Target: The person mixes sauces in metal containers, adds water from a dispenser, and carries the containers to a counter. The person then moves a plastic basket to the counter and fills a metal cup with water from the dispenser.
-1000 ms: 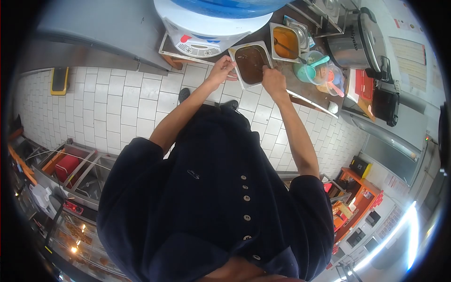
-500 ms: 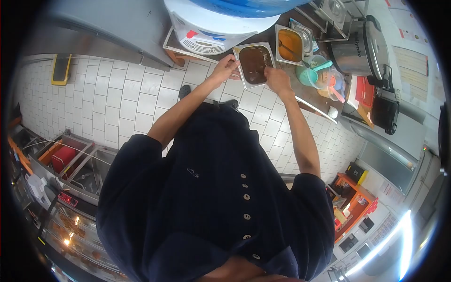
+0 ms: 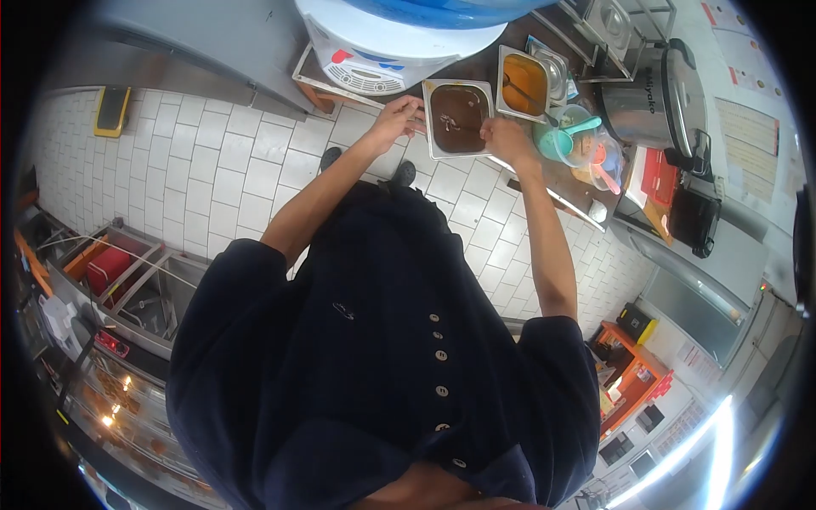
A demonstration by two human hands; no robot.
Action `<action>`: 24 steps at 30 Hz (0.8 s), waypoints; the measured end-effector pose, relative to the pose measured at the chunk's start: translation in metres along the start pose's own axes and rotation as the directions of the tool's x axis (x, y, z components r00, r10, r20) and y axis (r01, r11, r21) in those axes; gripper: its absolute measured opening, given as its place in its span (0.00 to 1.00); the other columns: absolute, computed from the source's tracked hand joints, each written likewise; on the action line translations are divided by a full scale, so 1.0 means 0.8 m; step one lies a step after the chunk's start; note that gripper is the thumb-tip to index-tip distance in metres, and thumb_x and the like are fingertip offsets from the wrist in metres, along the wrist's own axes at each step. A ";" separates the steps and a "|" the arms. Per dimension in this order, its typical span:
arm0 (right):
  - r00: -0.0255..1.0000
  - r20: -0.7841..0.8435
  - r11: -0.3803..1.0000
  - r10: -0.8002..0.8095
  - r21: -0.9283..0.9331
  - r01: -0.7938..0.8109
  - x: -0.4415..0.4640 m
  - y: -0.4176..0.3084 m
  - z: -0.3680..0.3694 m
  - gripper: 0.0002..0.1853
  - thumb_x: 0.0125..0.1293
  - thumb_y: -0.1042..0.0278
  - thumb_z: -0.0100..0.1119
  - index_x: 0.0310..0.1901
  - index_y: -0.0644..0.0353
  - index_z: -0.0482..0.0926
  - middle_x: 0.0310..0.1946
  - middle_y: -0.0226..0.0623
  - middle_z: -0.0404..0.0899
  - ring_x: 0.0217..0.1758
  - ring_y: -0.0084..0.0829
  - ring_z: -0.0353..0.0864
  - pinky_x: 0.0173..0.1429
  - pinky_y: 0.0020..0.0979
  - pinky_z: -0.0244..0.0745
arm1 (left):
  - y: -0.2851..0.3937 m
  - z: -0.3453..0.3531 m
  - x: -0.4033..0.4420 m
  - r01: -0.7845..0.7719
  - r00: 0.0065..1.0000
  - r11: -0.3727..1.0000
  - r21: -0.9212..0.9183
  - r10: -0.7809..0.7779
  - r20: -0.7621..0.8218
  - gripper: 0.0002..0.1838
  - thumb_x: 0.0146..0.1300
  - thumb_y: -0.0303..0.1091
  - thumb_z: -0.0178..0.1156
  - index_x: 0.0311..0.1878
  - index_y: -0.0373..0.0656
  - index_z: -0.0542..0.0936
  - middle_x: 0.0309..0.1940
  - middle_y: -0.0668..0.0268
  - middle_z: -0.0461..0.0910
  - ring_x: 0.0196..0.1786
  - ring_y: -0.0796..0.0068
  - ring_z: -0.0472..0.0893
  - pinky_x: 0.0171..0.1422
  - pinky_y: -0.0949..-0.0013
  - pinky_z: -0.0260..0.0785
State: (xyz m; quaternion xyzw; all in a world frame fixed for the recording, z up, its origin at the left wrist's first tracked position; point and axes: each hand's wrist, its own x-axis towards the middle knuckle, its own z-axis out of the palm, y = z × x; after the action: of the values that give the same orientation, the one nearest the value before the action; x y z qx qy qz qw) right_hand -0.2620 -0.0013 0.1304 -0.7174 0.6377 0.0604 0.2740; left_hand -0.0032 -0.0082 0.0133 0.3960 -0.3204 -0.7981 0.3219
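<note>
left hand [image 3: 399, 120] part-open by brown-filled pan [image 3: 460, 155] | right hand [image 3: 508, 139] curled at its rim, hold unclear

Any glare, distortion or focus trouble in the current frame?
Head view: strong fisheye curvature, with black corners; the tube light at lower right is blown out; the dark shirt loses fold detail. Head view, top centre: the metal pan and left hand are readable, but the right hand's fingertips are too small to judge; print on the wall sheet is illegible.
</note>
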 end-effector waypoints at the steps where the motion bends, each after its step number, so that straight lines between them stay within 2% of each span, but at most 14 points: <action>1: 1.000 0.007 1.000 -0.005 0.002 0.005 0.001 0.011 -0.005 0.09 0.62 0.72 0.56 0.40 0.59 0.84 0.37 0.51 0.84 0.46 0.51 0.83 0.52 0.48 0.76 | -0.012 0.003 -0.004 0.018 0.999 0.999 -0.052 -0.020 -0.037 0.15 0.78 0.45 0.48 0.52 0.44 0.75 0.39 0.65 0.80 0.41 0.73 0.84 0.35 0.74 0.70; 4: 0.992 0.067 0.992 -0.108 0.077 0.103 0.017 0.031 -0.024 0.11 0.64 0.70 0.54 0.42 0.63 0.83 0.39 0.52 0.84 0.47 0.50 0.84 0.54 0.45 0.76 | -0.030 0.019 -0.030 0.085 0.993 0.984 -0.158 -0.097 -0.071 0.17 0.79 0.46 0.45 0.55 0.43 0.74 0.41 0.64 0.78 0.44 0.72 0.82 0.42 0.70 0.74; 6: 0.968 0.225 0.994 -0.110 0.024 0.107 0.022 0.035 -0.047 0.10 0.65 0.70 0.54 0.40 0.67 0.82 0.37 0.54 0.84 0.45 0.53 0.83 0.53 0.46 0.76 | -0.031 0.035 -0.052 0.144 0.986 0.969 -0.203 -0.158 -0.057 0.18 0.79 0.46 0.44 0.56 0.43 0.73 0.42 0.63 0.77 0.45 0.71 0.81 0.46 0.67 0.75; 7: 0.967 0.225 0.993 -0.117 0.028 0.114 0.018 0.029 -0.056 0.10 0.65 0.70 0.54 0.40 0.67 0.82 0.37 0.54 0.84 0.45 0.53 0.83 0.53 0.46 0.76 | -0.027 0.043 -0.059 0.128 0.987 0.978 -0.164 -0.141 -0.073 0.18 0.80 0.47 0.43 0.57 0.43 0.73 0.42 0.62 0.76 0.44 0.71 0.80 0.48 0.66 0.76; 8: 0.974 0.179 0.985 -0.138 -0.077 0.154 0.012 0.020 -0.059 0.10 0.63 0.71 0.56 0.40 0.66 0.82 0.38 0.54 0.83 0.46 0.53 0.83 0.53 0.47 0.76 | -0.022 0.050 -0.064 0.113 0.988 0.986 -0.126 -0.125 -0.086 0.19 0.80 0.47 0.43 0.57 0.43 0.72 0.42 0.62 0.75 0.43 0.71 0.79 0.49 0.65 0.76; 9: 0.977 0.138 0.965 -0.164 -0.185 0.188 0.007 0.015 -0.057 0.09 0.61 0.73 0.57 0.41 0.65 0.82 0.39 0.54 0.83 0.47 0.54 0.83 0.54 0.48 0.76 | -0.018 0.052 -0.066 0.098 0.990 0.994 -0.040 -0.101 -0.098 0.18 0.80 0.46 0.43 0.58 0.44 0.73 0.41 0.65 0.75 0.41 0.73 0.78 0.47 0.68 0.75; 12: 0.953 0.052 0.925 -0.299 -0.230 0.303 0.012 0.024 -0.037 0.09 0.61 0.74 0.56 0.40 0.67 0.82 0.37 0.56 0.83 0.47 0.54 0.83 0.52 0.48 0.77 | -0.028 0.052 -0.070 0.049 0.989 0.997 0.055 -0.041 -0.141 0.18 0.80 0.46 0.44 0.58 0.44 0.73 0.40 0.66 0.74 0.42 0.75 0.79 0.44 0.72 0.72; 14: 0.939 0.053 0.896 -0.341 -0.284 0.341 0.017 0.023 -0.030 0.08 0.62 0.75 0.54 0.39 0.67 0.82 0.36 0.55 0.83 0.46 0.53 0.84 0.50 0.47 0.78 | -0.027 0.051 -0.064 0.027 0.980 0.999 0.032 -0.020 -0.197 0.16 0.79 0.45 0.45 0.57 0.45 0.74 0.38 0.69 0.74 0.40 0.78 0.77 0.40 0.75 0.68; 16: 0.921 0.041 0.837 -0.387 -0.403 0.370 0.016 0.019 -0.023 0.08 0.62 0.73 0.55 0.39 0.64 0.82 0.37 0.52 0.84 0.45 0.52 0.84 0.49 0.47 0.78 | -0.019 0.055 -0.062 -0.015 0.968 0.990 0.140 0.049 -0.248 0.16 0.79 0.43 0.45 0.57 0.44 0.76 0.36 0.71 0.73 0.37 0.81 0.74 0.39 0.76 0.66; 17: 0.915 0.052 0.831 -0.399 -0.402 0.385 0.014 0.018 -0.021 0.08 0.62 0.73 0.55 0.39 0.64 0.82 0.37 0.52 0.84 0.45 0.52 0.84 0.49 0.47 0.78 | -0.017 0.060 -0.062 -0.035 0.946 0.984 0.174 0.088 -0.310 0.17 0.78 0.41 0.45 0.57 0.44 0.78 0.35 0.73 0.73 0.36 0.83 0.71 0.39 0.77 0.64; 19: 0.883 0.220 0.822 -0.415 -0.324 0.468 0.014 0.016 -0.022 0.08 0.63 0.71 0.55 0.39 0.62 0.83 0.35 0.50 0.84 0.44 0.51 0.84 0.50 0.48 0.77 | -0.018 0.066 -0.059 -0.076 0.928 0.987 0.144 0.123 -0.352 0.17 0.78 0.41 0.46 0.57 0.43 0.79 0.36 0.74 0.74 0.36 0.83 0.70 0.40 0.77 0.64; 20: 0.876 0.227 0.814 -0.426 -0.327 0.481 0.017 0.020 -0.023 0.08 0.63 0.71 0.55 0.39 0.62 0.83 0.35 0.50 0.84 0.44 0.51 0.84 0.50 0.48 0.77 | -0.017 0.067 -0.059 -0.115 0.911 0.986 0.122 0.153 -0.383 0.18 0.78 0.41 0.46 0.58 0.43 0.79 0.37 0.74 0.75 0.37 0.83 0.70 0.41 0.77 0.63; 22: 0.892 0.093 0.858 -0.442 -0.248 0.450 0.025 0.030 -0.023 0.09 0.68 0.66 0.54 0.38 0.61 0.83 0.32 0.54 0.83 0.41 0.54 0.83 0.47 0.52 0.76 | -0.024 0.069 -0.059 -0.158 0.902 0.986 0.060 0.169 -0.397 0.18 0.77 0.41 0.46 0.58 0.44 0.80 0.40 0.74 0.76 0.39 0.82 0.70 0.42 0.76 0.64; 24: 0.888 0.099 0.847 -0.450 -0.267 0.459 0.023 0.033 -0.016 0.09 0.67 0.66 0.55 0.38 0.61 0.82 0.32 0.54 0.83 0.41 0.54 0.83 0.47 0.52 0.76 | -0.029 0.072 -0.062 -0.226 0.882 0.974 0.016 0.212 -0.420 0.20 0.78 0.44 0.46 0.59 0.44 0.80 0.43 0.72 0.77 0.40 0.81 0.70 0.45 0.74 0.66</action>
State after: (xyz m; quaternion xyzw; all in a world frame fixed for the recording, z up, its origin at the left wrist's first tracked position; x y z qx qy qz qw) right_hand -0.2875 -0.0244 0.1249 -0.8783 0.4300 0.0959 0.1856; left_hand -0.0343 0.0584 0.0441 0.5138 -0.2731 -0.6582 0.4778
